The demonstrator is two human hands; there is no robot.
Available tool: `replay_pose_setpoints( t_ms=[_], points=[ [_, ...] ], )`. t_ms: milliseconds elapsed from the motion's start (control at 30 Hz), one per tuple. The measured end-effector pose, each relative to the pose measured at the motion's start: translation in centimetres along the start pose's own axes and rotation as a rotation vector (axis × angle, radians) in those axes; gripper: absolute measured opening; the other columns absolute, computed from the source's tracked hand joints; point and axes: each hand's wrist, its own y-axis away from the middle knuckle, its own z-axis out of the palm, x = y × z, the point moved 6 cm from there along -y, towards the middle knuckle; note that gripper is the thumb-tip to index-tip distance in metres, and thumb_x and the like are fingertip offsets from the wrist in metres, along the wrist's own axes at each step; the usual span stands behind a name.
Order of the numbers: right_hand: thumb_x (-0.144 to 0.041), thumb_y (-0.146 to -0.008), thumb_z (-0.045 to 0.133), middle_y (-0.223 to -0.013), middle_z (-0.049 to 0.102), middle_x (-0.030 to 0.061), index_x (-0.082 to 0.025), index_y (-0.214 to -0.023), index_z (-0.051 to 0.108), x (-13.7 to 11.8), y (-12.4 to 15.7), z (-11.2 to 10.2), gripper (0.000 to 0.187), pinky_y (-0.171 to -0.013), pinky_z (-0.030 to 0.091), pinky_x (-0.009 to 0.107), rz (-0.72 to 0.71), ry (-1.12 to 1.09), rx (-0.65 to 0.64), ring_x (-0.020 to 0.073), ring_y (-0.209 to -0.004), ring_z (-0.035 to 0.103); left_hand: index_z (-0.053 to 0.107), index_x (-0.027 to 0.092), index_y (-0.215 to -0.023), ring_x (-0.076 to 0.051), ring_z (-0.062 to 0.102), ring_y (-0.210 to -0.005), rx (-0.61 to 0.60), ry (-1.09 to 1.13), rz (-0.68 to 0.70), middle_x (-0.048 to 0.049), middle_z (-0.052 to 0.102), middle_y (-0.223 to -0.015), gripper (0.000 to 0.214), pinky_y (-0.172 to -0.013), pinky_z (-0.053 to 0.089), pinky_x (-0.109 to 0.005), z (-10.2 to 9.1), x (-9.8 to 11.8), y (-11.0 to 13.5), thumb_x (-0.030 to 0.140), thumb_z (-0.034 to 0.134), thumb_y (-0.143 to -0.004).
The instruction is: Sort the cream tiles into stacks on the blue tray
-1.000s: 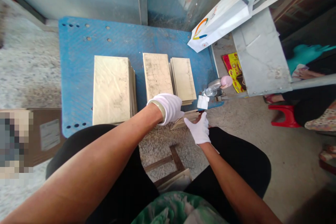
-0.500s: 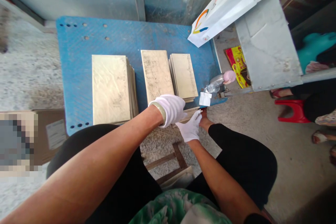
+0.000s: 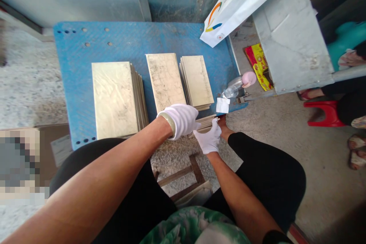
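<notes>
At the near edge of the blue plastic table (image 3: pixel 126 42), a small stack of thin, pale boards (image 3: pixel 206 122) sits between my white-gloved hands. My left hand (image 3: pixel 180 120) is closed on its left end, the fingers partly hidden. Around the stack's right end curl the fingers of my right hand (image 3: pixel 209 137), its thumb on the near side. Beyond my left hand lies a pile topped by a smudged cream board (image 3: pixel 166 80). Narrower boards (image 3: pixel 197 78) are piled beside it on the right. A larger stack of cream boards (image 3: pixel 113 97) rests at the left.
A clear bottle (image 3: pixel 231 92), a pink-capped flask (image 3: pixel 248 79) and a white paper piece (image 3: pixel 222 105) are at the table's right end. A white paper bag (image 3: pixel 228 11) leans behind. A metal cabinet (image 3: pixel 291 38) and red stool (image 3: pixel 320 113) with a seated person are right.
The view has shifted slightly, so the table and piles sit a little further left. My hands stay at the small stack, now slightly further apart, and more of its board edges shows.
</notes>
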Motion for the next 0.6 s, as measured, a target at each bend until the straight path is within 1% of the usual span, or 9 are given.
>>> replay_pose_setpoints(
  t_ms=[100, 200, 300, 367, 433, 500, 600],
  points=[
    [-0.053, -0.056, 0.074, -0.122, 0.045, 0.0184, -0.012, -0.137, 0.035, 0.6, -0.2, -0.2, 0.099, -0.092, 0.044, 0.045, -0.023, -0.039, 0.043, 0.0327, -0.117, 0.045, 0.064, 0.010, -0.111, -0.028, 0.065, -0.082, 0.022, -0.008, -0.001, -0.0154, 0.069, -0.092, 0.052, -0.070, 0.048, -0.036, -0.1, 0.0, 0.0, 0.050, 0.041, -0.087],
    [-0.052, -0.051, 0.077, -0.121, 0.046, 0.0176, -0.012, -0.134, 0.042, 1.2, -0.4, -0.6, 0.099, -0.092, 0.045, 0.043, -0.026, -0.074, 0.056, 0.0311, -0.112, 0.048, 0.062, 0.010, -0.115, -0.029, 0.065, -0.086, 0.009, 0.000, 0.001, -0.0163, 0.069, -0.098, 0.053, -0.073, 0.049, -0.037, -0.3, 0.1, 0.0, 0.049, 0.040, -0.087],
    [-0.052, -0.052, 0.077, -0.120, 0.048, 0.0179, -0.011, -0.132, 0.045, 1.4, -0.6, -1.8, 0.096, -0.094, 0.044, 0.044, -0.026, -0.077, 0.075, 0.0314, -0.112, 0.048, 0.060, 0.011, -0.120, -0.030, 0.065, -0.090, -0.014, 0.031, 0.004, -0.0160, 0.068, -0.104, 0.052, -0.075, 0.049, -0.038, -0.6, 0.3, 0.2, 0.046, 0.040, -0.087],
    [-0.053, -0.054, 0.076, -0.118, 0.051, 0.0182, -0.010, -0.131, 0.046, 0.9, -0.7, -3.1, 0.093, -0.096, 0.042, 0.046, -0.053, -0.071, 0.096, 0.0324, -0.113, 0.048, 0.059, 0.011, -0.121, -0.030, 0.065, -0.093, -0.015, 0.046, 0.021, -0.0157, 0.068, -0.106, 0.050, -0.076, 0.050, -0.038, -0.7, 0.7, 0.4, 0.043, 0.042, -0.087],
    [-0.054, -0.054, 0.076, -0.117, 0.053, 0.0187, -0.009, -0.129, 0.047, 0.1, -0.8, -4.9, 0.092, -0.096, 0.042, 0.048, -0.074, -0.064, 0.128, 0.0333, -0.114, 0.047, 0.061, 0.010, -0.118, -0.030, 0.065, -0.094, -0.010, 0.048, 0.045, -0.0156, 0.068, -0.106, 0.046, -0.077, 0.050, -0.037, -0.8, 1.1, 0.5, 0.039, 0.045, -0.086],
    [-0.056, -0.053, 0.076, -0.118, 0.053, 0.0189, -0.010, -0.128, 0.049, -0.9, -0.9, -7.1, 0.092, -0.096, 0.042, 0.048, -0.088, -0.061, 0.157, 0.0338, -0.115, 0.047, 0.064, 0.009, -0.112, -0.029, 0.065, -0.091, -0.006, 0.047, 0.066, -0.0155, 0.069, -0.102, 0.041, -0.077, 0.050, -0.036, -0.6, 1.5, 0.5, 0.035, 0.047, -0.086],
    [-0.057, -0.052, 0.076, -0.120, 0.054, 0.0178, -0.010, -0.128, 0.050, -2.6, -1.1, -10.7, 0.093, -0.099, 0.041, 0.047, -0.103, -0.081, 0.182, 0.0333, -0.118, 0.047, 0.068, 0.009, -0.103, -0.029, 0.067, -0.086, -0.013, 0.045, 0.109, -0.0152, 0.070, -0.096, 0.038, -0.074, 0.051, -0.036, 0.0, 2.6, 0.6, 0.037, 0.051, -0.082]
  ],
)
